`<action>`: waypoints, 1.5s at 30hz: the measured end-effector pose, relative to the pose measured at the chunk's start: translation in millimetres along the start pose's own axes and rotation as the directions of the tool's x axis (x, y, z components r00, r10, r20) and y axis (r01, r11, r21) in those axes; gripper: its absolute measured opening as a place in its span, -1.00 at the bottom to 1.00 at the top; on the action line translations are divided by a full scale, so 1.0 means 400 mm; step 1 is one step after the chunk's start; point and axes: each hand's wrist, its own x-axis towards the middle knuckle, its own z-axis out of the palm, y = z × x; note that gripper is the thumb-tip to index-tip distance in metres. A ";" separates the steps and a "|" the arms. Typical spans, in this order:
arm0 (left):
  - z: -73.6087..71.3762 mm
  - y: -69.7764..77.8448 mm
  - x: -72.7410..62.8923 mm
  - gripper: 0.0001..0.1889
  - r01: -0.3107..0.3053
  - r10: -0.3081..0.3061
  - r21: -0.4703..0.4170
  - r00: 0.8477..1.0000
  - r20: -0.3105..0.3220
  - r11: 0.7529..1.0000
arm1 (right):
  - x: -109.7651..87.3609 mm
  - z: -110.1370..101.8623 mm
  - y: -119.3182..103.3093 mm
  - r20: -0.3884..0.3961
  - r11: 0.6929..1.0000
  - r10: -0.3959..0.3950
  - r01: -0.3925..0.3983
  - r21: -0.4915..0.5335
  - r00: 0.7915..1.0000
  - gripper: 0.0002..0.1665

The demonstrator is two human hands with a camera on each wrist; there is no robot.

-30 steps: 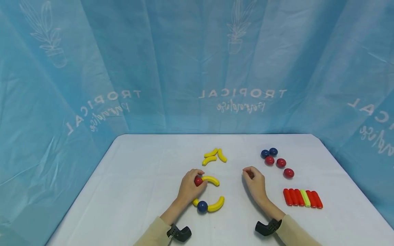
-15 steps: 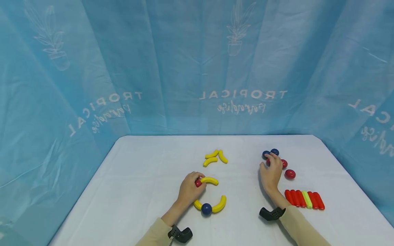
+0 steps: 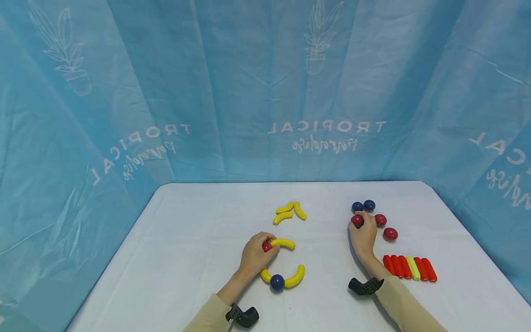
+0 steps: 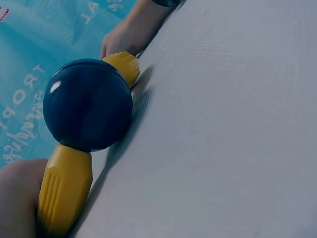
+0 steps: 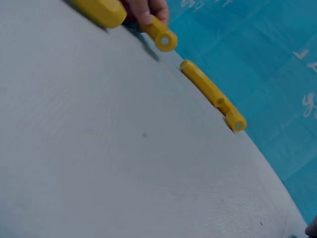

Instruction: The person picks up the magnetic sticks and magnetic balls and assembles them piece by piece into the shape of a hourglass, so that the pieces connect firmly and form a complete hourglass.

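My left hand holds a red ball between thumb and fingers. A yellow curved rod joins this ball on its right. Just below, a blue ball sits between two more curved rods, the right one fully visible and the left one partly behind my hand. In the left wrist view the blue ball touches both rods. Far to the right, my right hand pinches another red ball. The right wrist view barely catches that hand at its lower right edge.
Several loose yellow rods lie at the back middle. Two blue balls and two red balls stand around my right hand. A row of straight red rods with one lime rod lies nearer on the right.
My right hand has moved right and away from me to the group of balls, taken hold of a red one and shifted it slightly left. The lower blue ball has shifted slightly right.
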 end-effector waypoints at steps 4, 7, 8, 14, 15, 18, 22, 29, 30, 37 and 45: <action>0.000 0.000 -0.001 -0.78 0.004 -0.004 -0.008 1.000 -0.001 1.000 | -0.022 0.005 -0.014 0.051 1.000 0.018 -0.019 0.004 0.999 -0.54; 0.000 0.000 0.001 -0.79 -0.005 0.005 -0.019 1.000 -0.001 1.000 | -0.048 0.011 -0.029 0.088 1.000 0.024 -0.026 0.018 0.996 -0.55; 0.001 -0.001 0.001 -0.79 -0.011 0.011 -0.020 1.000 -0.003 1.000 | -0.059 0.014 -0.035 0.102 0.999 0.020 -0.023 0.029 0.995 -0.55; -0.002 -0.001 0.000 -0.79 -0.006 0.006 -0.024 1.000 -0.006 1.000 | -0.143 0.044 -0.069 0.235 0.997 -0.051 0.036 0.068 0.971 -0.51; -0.003 -0.001 0.000 -0.79 -0.004 0.004 -0.024 1.000 -0.006 1.000 | -0.157 0.051 -0.074 0.258 0.996 -0.065 0.049 0.068 0.964 -0.50; -0.003 -0.001 -0.003 -0.78 -0.001 0.001 -0.016 1.000 -0.005 1.000 | -0.192 0.067 -0.086 0.324 0.991 -0.102 0.068 0.113 0.941 -0.48; -0.002 0.000 -0.006 -0.77 -0.001 0.001 -0.009 1.000 -0.006 1.000 | -0.220 0.082 -0.096 0.414 0.977 -0.151 0.073 0.199 0.898 -0.50; -0.002 0.003 -0.005 -0.78 -0.009 0.009 -0.017 1.000 0.003 1.000 | -0.228 0.082 -0.110 0.517 0.964 -0.185 0.051 0.262 0.836 -0.53; -0.002 0.003 -0.004 -0.78 -0.014 0.014 -0.019 1.000 0.000 1.000 | -0.227 0.080 -0.111 0.516 0.962 -0.195 0.059 0.268 0.834 -0.53; 0.000 0.003 0.002 -0.79 -0.033 0.033 -0.011 0.999 -0.007 0.999 | -0.241 0.067 -0.109 0.412 0.956 -0.244 0.147 0.254 0.878 -0.59; -0.003 0.001 -0.004 -0.76 -0.022 0.022 -0.004 1.000 0.010 1.000 | -0.334 0.025 -0.147 0.590 0.958 -0.176 0.001 0.286 0.788 -0.53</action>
